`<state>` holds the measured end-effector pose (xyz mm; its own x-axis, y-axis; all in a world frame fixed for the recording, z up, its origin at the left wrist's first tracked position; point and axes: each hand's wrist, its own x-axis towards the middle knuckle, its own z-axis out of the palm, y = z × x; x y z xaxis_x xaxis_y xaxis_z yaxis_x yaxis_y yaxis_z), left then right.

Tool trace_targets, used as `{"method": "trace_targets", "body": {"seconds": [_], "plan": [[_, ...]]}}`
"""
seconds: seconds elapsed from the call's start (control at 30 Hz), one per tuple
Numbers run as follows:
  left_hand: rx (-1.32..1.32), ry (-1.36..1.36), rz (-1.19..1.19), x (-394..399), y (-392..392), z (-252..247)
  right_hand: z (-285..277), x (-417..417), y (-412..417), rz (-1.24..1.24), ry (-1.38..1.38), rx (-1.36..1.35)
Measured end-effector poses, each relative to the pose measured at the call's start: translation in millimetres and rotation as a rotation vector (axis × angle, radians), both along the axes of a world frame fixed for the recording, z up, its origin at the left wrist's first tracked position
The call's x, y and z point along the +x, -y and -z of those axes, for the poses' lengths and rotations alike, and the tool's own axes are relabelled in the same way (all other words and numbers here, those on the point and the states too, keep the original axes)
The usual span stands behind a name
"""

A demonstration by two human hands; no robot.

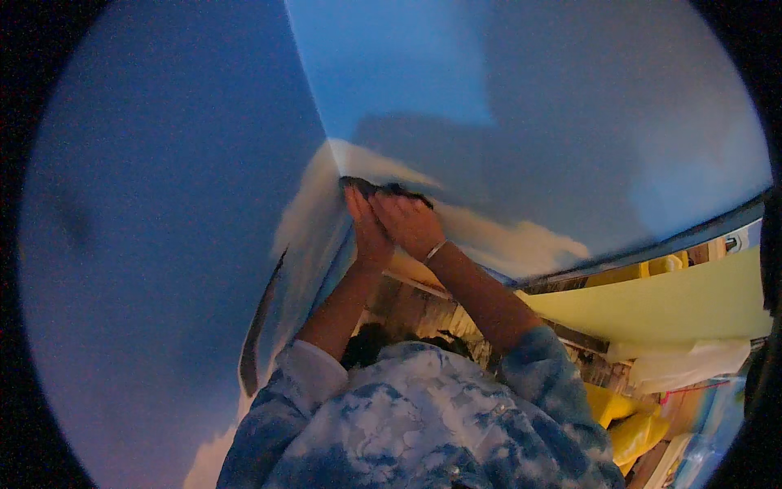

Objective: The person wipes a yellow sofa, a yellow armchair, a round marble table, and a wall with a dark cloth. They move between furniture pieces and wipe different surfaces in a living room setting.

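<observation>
My left hand [368, 229] and my right hand [408, 219] reach up side by side, touching, at a corner where two smooth surfaces meet. The left surface [159, 183] looks deep blue, the right surface [550, 122] blue-grey. Both hands have their fingers straight and close together, fingertips towards the seam. A dark edge [400, 191] runs along the fingertips; whether it is shadow or a dark material is unclear. The palms are hidden, so anything beneath them cannot be seen. A thin light band [435, 252] circles my right wrist.
A pale yellow panel or sheet [647, 308] lies at the right, below the right surface's dark lower edge [647, 247]. Beneath it are whitish material [690, 365] and a bright yellow item [638, 431]. Brown boards [400, 305] show between my forearms.
</observation>
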<state>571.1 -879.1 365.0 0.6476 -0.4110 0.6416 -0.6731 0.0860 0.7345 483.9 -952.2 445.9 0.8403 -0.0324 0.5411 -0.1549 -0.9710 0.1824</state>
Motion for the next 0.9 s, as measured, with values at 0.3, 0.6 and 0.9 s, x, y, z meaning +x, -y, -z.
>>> {"method": "trace_targets", "body": {"seconds": [0.3,0.6,0.9], "plan": [[-0.035,0.579,-0.151,-5.9,7.3,-161.6,-129.8,-29.5,-14.3,0.184,0.518,-0.008],[0.32,0.636,0.127,-46.6,-38.6,-46.9,-24.5,-106.7,-18.0,0.171,0.161,0.062],[0.069,0.769,0.171,-95.3,9.4,-193.7,-130.5,-157.2,6.1,0.322,0.634,0.01]]}}
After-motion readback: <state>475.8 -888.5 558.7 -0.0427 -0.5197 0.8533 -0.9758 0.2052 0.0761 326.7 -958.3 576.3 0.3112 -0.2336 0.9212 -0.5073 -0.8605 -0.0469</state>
